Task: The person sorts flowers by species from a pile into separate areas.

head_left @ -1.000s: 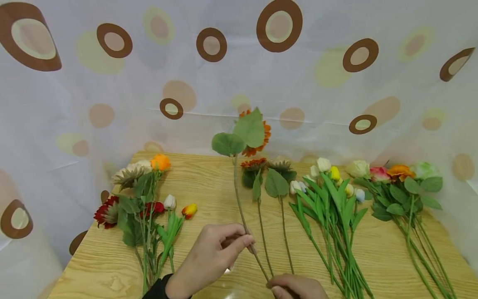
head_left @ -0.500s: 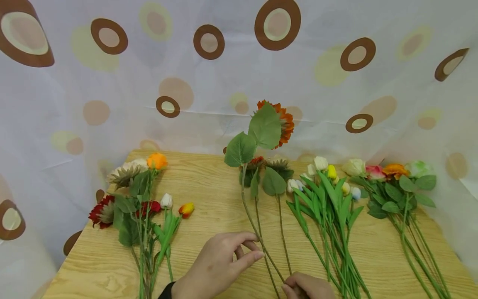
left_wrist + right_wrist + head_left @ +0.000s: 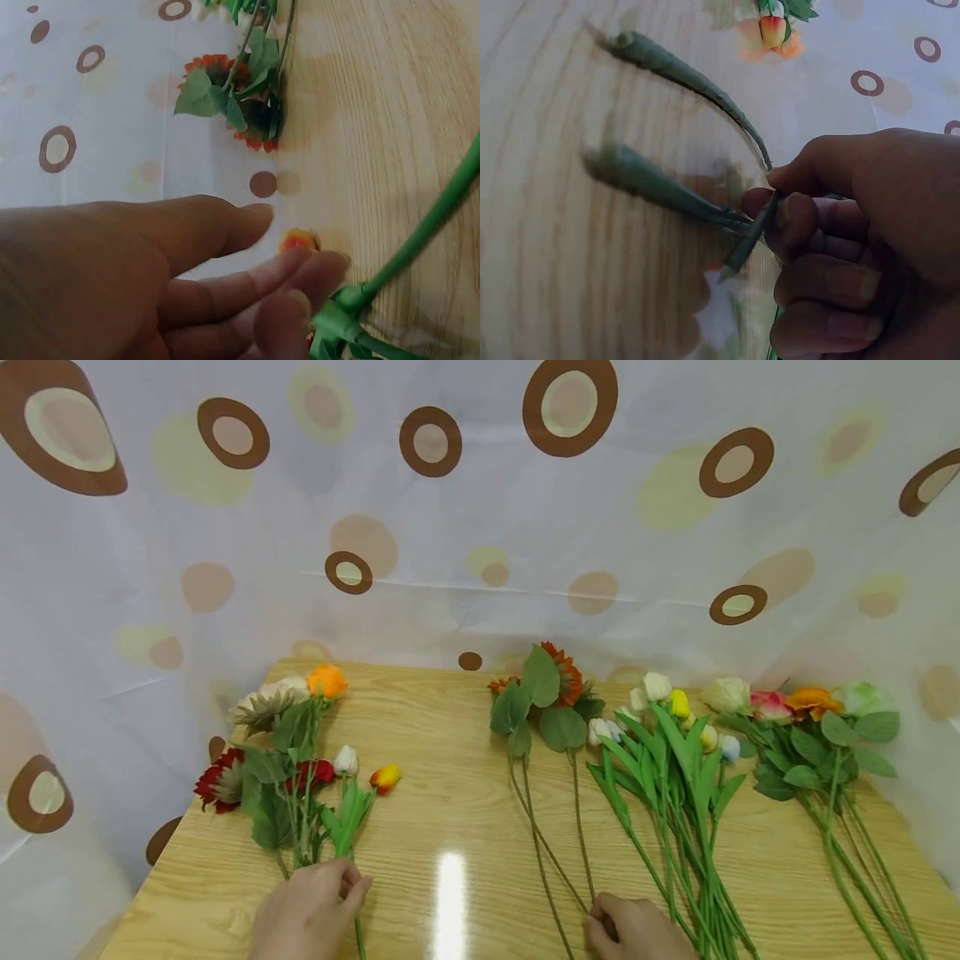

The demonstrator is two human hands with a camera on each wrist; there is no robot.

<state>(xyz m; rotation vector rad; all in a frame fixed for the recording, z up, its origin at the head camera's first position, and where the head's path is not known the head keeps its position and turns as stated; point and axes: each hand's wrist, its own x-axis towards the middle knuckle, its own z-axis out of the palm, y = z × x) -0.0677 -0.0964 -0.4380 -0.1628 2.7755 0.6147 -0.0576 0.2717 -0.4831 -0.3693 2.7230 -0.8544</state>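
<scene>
My right hand (image 3: 637, 927) pinches the lower stem of an orange sunflower (image 3: 570, 681) between thumb and forefinger. In the right wrist view the stem's cut end (image 3: 739, 259) sticks out past the fingertips, with other stem ends (image 3: 667, 67) beside it. The sunflower's head and green leaves (image 3: 542, 677) overlap another orange flower (image 3: 501, 684) and a beige one lying at the table's back. My left hand (image 3: 311, 910) hovers over the stems of the left bunch, fingers loosely bent. Nothing shows between its thumb and fingers in the left wrist view, where a green stem (image 3: 427, 217) passes beside them.
The left bunch has a dark red flower (image 3: 221, 781), an orange bloom (image 3: 327, 681), a white tulip (image 3: 345, 761) and a red-yellow tulip (image 3: 386, 778). Right of centre lie several tulips (image 3: 675, 760), then roses (image 3: 810, 703). A patterned curtain (image 3: 465, 527) hangs behind the wooden table (image 3: 420, 810).
The raised orange sunflower has come down onto the other flowers at the back. My left hand has let go of its stem and moved left to the left bunch; the right still pinches it.
</scene>
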